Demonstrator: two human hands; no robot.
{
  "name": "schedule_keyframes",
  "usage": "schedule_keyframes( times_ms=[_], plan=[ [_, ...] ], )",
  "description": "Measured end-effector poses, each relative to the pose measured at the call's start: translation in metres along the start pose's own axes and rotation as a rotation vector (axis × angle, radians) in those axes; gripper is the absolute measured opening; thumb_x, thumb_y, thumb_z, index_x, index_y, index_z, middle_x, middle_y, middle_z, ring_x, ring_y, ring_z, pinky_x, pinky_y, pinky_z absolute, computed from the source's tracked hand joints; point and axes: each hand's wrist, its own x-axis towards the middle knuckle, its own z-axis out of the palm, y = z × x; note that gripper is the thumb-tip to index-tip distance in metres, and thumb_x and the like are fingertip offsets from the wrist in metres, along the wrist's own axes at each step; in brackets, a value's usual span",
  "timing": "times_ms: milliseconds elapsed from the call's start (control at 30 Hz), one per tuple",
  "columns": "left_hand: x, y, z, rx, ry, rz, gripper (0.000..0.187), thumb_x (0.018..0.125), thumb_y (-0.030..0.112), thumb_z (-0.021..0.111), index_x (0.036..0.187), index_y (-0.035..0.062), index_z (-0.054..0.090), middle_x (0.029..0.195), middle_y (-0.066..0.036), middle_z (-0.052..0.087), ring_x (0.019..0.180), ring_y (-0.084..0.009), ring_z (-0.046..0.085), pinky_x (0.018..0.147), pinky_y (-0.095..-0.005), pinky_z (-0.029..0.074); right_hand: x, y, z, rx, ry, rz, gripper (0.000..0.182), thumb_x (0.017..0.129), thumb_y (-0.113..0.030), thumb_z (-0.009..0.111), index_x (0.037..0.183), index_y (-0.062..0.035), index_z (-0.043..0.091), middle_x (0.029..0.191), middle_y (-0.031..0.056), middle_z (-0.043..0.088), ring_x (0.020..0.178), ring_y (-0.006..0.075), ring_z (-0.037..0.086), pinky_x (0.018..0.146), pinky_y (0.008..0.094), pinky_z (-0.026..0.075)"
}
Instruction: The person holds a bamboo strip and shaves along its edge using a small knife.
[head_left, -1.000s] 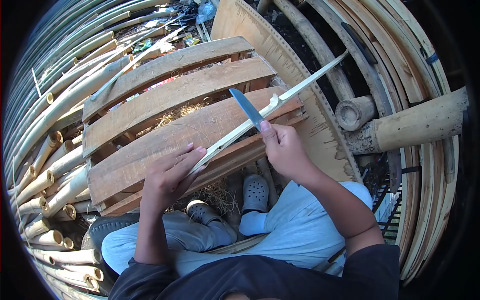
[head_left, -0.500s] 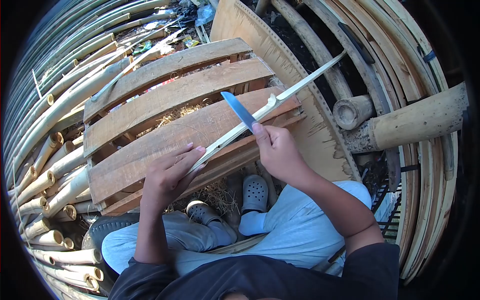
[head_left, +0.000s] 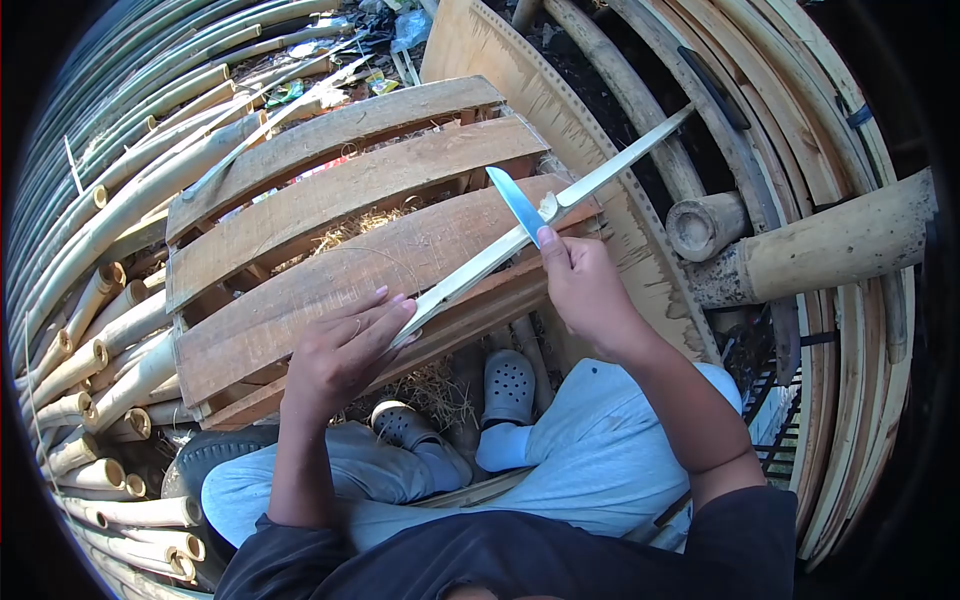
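A long pale bamboo strip (head_left: 470, 272) slants across the near edge of the slatted wooden pallet (head_left: 290, 275). My left hand (head_left: 350, 345) grips its lower end, fingers along the top of it. In my right hand (head_left: 590, 285) is a knife (head_left: 515, 203), its handle hidden in my closed fingers. The blade crosses the strip and touches it, tip pointing up and left. Just beyond the blade, a curled shaving (head_left: 549, 206) stands up from the strip. The strip's far end reaches over a brown board toward the upper right.
Cut bamboo poles (head_left: 90, 370) are stacked along the left. The brown board (head_left: 640, 240) with a row of small holes leans beyond the pallet. At right, a thick bamboo pole (head_left: 840, 240) juts in beside long curved slats (head_left: 850, 400). Below are my feet in grey clogs (head_left: 510, 385).
My right hand has slid the knife up and right along the strip, closer to the curled shaving. My left hand stays on the strip's lower end.
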Motion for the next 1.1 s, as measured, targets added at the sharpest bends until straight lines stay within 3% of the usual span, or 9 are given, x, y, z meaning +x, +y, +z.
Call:
schedule_keyframes(
  times_ms=[200,233,300,400,667,767,900,1000,1100],
  plan=[
    [0.004,0.002,0.001,0.054,0.008,0.017,0.043,0.083,0.008,0.082,0.124,0.0039,0.071,0.108,-0.014,0.077,0.103,-0.0294,0.076,0.098,-0.0442,0.061,-0.008,-0.007,0.010,0.105,-0.055,0.023,0.048,0.112,-0.041,0.047,0.074,-0.0110,0.051,0.058,-0.0077,0.040,0.040,0.0031,0.032,0.034,0.0257,0.026],
    [0.004,0.002,0.001,0.056,0.007,0.017,0.043,0.083,0.008,0.082,0.124,0.0039,0.071,0.108,-0.014,0.077,0.103,-0.0294,0.076,0.098,-0.0442,0.061,-0.006,0.009,0.019,0.022,-0.041,-0.183,0.049,0.112,-0.041,0.047,0.073,-0.0110,0.050,0.059,-0.0079,0.038,0.045,0.0023,0.031,0.038,0.0259,0.027],
    [0.004,0.002,0.002,0.062,0.003,0.016,0.043,0.082,0.007,0.082,0.124,0.0034,0.071,0.109,-0.014,0.077,0.103,-0.0299,0.076,0.098,-0.0442,0.061,0.001,0.005,0.005,0.037,-0.070,-0.087,0.057,0.110,-0.038,0.051,0.071,0.0038,0.056,0.058,0.0044,0.045,0.059,0.0115,0.040,0.056,0.0373,0.039],
    [0.005,0.004,0.000,0.056,0.012,0.005,0.043,0.082,0.007,0.082,0.124,0.0035,0.071,0.109,-0.014,0.077,0.103,-0.0302,0.075,0.098,-0.0439,0.061,0.005,-0.010,-0.004,0.116,0.047,0.090,0.058,0.110,-0.038,0.052,0.070,0.0042,0.055,0.057,0.0053,0.043,0.059,0.0118,0.040,0.056,0.0378,0.038],
    [0.003,0.004,0.002,0.058,-0.001,0.002,0.043,0.082,0.007,0.082,0.123,0.0042,0.071,0.109,-0.014,0.077,0.104,-0.0296,0.075,0.099,-0.0430,0.061,0.001,-0.009,0.006,0.076,0.063,0.024,0.056,0.110,-0.039,0.051,0.072,0.0018,0.056,0.057,0.0043,0.043,0.058,0.0121,0.040,0.056,0.0394,0.039],
    [0.005,0.003,0.001,0.069,-0.005,0.008,0.044,0.081,0.008,0.082,0.123,0.0040,0.071,0.109,-0.014,0.077,0.104,-0.0294,0.075,0.099,-0.0430,0.061,-0.006,0.007,0.020,-0.052,0.009,-0.214,0.055,0.111,-0.037,0.050,0.073,0.0017,0.057,0.057,0.0027,0.046,0.058,0.0119,0.041,0.056,0.0389,0.038],
    [0.003,0.001,0.002,0.028,0.010,-0.005,0.043,0.082,0.008,0.082,0.123,0.0040,0.071,0.110,-0.014,0.077,0.105,-0.0294,0.075,0.100,-0.0434,0.060,0.003,-0.001,0.005,0.158,0.088,0.049,0.055,0.110,-0.037,0.051,0.073,0.0036,0.058,0.058,0.0062,0.047,0.059,0.0136,0.043,0.057,0.0403,0.039],
    [0.001,0.000,0.000,0.056,-0.010,0.024,0.043,0.082,0.007,0.082,0.123,0.0037,0.071,0.110,-0.014,0.077,0.105,-0.0292,0.075,0.100,-0.0434,0.060,-0.008,0.005,0.035,0.014,0.082,-0.347,0.050,0.112,-0.041,0.046,0.073,-0.0102,0.047,0.058,-0.0075,0.037,0.047,0.0026,0.033,0.041,0.0262,0.028],
    [0.004,0.003,0.001,0.051,0.009,0.011,0.042,0.082,0.007,0.082,0.123,0.0033,0.071,0.111,-0.014,0.077,0.106,-0.0289,0.075,0.100,-0.0434,0.060,0.004,-0.003,0.002,0.178,0.039,0.050,0.050,0.112,-0.039,0.046,0.072,-0.0096,0.046,0.059,-0.0071,0.037,0.049,0.0030,0.034,0.043,0.0269,0.030]
  ],
)
